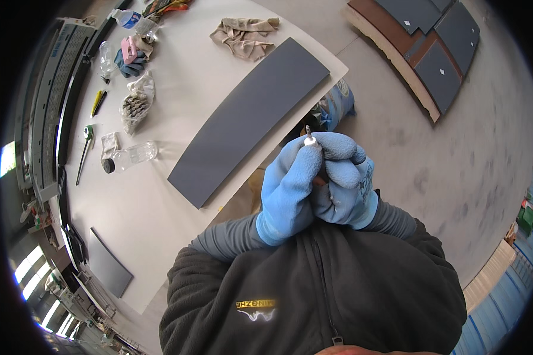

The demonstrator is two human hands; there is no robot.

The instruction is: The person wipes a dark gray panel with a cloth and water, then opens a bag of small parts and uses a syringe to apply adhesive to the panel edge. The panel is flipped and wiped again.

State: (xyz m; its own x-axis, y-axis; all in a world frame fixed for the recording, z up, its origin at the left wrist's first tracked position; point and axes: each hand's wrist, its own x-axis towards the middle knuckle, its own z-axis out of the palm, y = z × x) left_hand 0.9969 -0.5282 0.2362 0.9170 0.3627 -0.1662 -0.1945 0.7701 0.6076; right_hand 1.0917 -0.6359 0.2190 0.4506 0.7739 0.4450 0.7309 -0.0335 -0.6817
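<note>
My left hand (287, 189), in a light-blue coated work glove, is closed in front of my chest. Pressed against it is my right hand (346, 183), gloved alike, with its fingers curled in. Between the fingertips of both hands a small white piece with a thin metal tip (311, 141) sticks up. Its lower part is hidden in the gloves, so its exact kind does not show. Just beyond my hands, a long dark-grey panel (249, 121) with a curved edge lies on the white table.
The white table (177, 89) carries a beige cloth (246, 36), a clear plastic bottle (134, 155), a bag of small parts (137, 106), a yellow cutter knife (98, 103) and a tape measure (87, 133). More grey panels (438, 74) are stacked at the far right. A smaller grey panel (108, 263) lies near left.
</note>
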